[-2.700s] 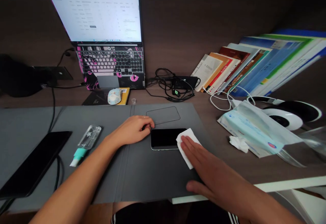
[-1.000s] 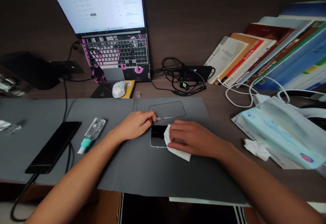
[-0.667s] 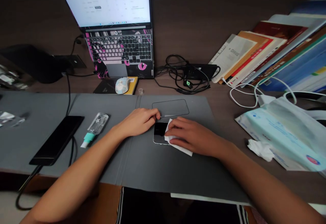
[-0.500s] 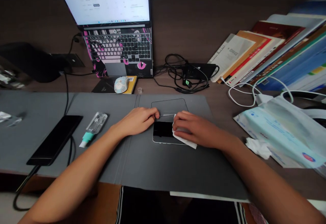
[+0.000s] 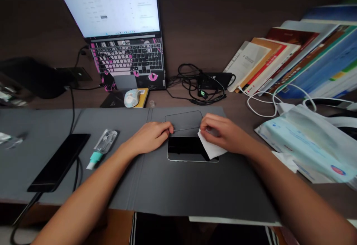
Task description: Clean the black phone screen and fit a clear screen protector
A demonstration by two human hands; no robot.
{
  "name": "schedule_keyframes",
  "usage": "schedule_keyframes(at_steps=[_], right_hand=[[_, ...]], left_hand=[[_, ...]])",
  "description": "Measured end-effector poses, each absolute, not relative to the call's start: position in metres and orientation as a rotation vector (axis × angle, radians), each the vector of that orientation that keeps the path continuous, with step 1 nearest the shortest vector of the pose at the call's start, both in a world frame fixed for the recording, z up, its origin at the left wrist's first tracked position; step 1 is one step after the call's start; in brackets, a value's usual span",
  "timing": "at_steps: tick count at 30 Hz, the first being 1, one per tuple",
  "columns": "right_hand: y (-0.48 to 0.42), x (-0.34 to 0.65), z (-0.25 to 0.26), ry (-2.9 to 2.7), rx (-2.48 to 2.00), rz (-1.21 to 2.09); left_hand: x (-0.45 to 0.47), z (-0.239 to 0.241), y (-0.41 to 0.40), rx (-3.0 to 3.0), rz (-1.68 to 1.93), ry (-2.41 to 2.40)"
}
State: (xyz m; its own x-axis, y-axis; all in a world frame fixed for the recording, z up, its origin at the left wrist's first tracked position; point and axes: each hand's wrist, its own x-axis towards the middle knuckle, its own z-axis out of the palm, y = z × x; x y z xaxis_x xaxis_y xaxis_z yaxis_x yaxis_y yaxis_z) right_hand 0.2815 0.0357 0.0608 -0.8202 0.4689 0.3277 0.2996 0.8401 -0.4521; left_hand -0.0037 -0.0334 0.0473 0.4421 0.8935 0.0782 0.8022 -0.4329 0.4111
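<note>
A black phone (image 5: 185,148) lies screen up on a grey desk mat (image 5: 173,185). My left hand (image 5: 149,137), fingers curled, presses on the phone's upper left corner. My right hand (image 5: 223,131) is closed on a white wipe (image 5: 211,149) and rests it on the phone's right end.
A small clear spray bottle with a teal cap (image 5: 102,148) and a second dark phone (image 5: 58,161) lie left on the mat. An open laptop (image 5: 122,33), a mouse (image 5: 131,97), tangled cables (image 5: 200,83), leaning books (image 5: 287,59), a tissue pack (image 5: 304,141) and a crumpled tissue (image 5: 284,158) ring the area.
My right hand has slid the wipe from the phone's left part across to its right end, uncovering most of the screen. My left hand has stayed on the corner.
</note>
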Motion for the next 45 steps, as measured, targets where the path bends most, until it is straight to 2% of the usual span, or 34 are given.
schedule_keyframes(at_steps=[10, 15, 23, 34, 45], right_hand=[[0.038, 0.290, 0.069, -2.733, -0.715, 0.726], [0.031, 0.281, 0.062, -2.865, -0.590, 0.896], [0.023, 0.266, 0.045, -2.782, -0.595, 0.620], [0.056, 0.302, 0.065, -2.544, -0.853, 0.398], [0.060, 0.305, 0.064, -2.455, -0.829, 0.612]], left_hand=[[-0.005, 0.047, -0.033, 2.397, 0.361, 1.424], [-0.003, 0.049, -0.034, 2.408, 0.347, 1.414], [-0.002, 0.048, -0.034, 2.399, 0.322, 1.415], [-0.004, 0.047, -0.036, 2.395, 0.319, 1.387], [-0.003, 0.045, -0.036, 2.417, 0.313, 1.378]])
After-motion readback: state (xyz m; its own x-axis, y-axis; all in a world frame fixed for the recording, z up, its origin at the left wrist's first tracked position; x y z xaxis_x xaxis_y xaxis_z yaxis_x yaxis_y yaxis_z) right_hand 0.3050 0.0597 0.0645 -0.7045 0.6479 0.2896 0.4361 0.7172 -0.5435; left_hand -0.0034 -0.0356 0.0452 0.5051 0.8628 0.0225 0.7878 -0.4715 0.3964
